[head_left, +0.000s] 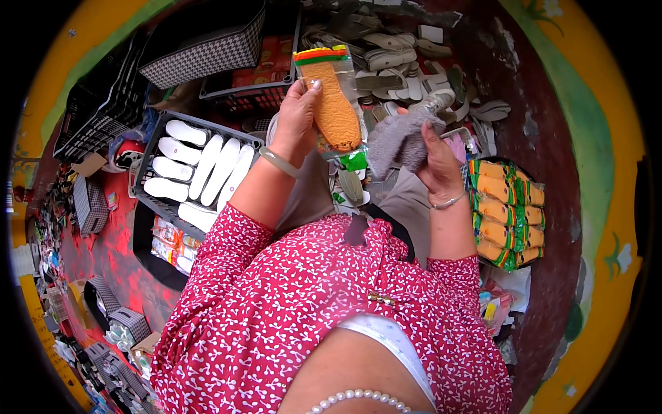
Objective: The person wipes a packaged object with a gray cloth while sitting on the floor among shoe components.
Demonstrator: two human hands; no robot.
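Observation:
My left hand is closed on the edge of a clear packet holding an orange, fleecy-looking insole. A band of red, yellow and green runs along the packet's top. My right hand grips a grey fuzzy cloth, which hangs bunched to the left of the fingers. A small gap lies between the insole packet and the cloth. Both hands are raised in front of my lap, above a green-and-white wrapper.
To the left, a dark crate carries several white sole-shaped pieces. Grey and white soles lie heaped ahead. Packed orange insoles are stacked at my right. A houndstooth box stands at the far left.

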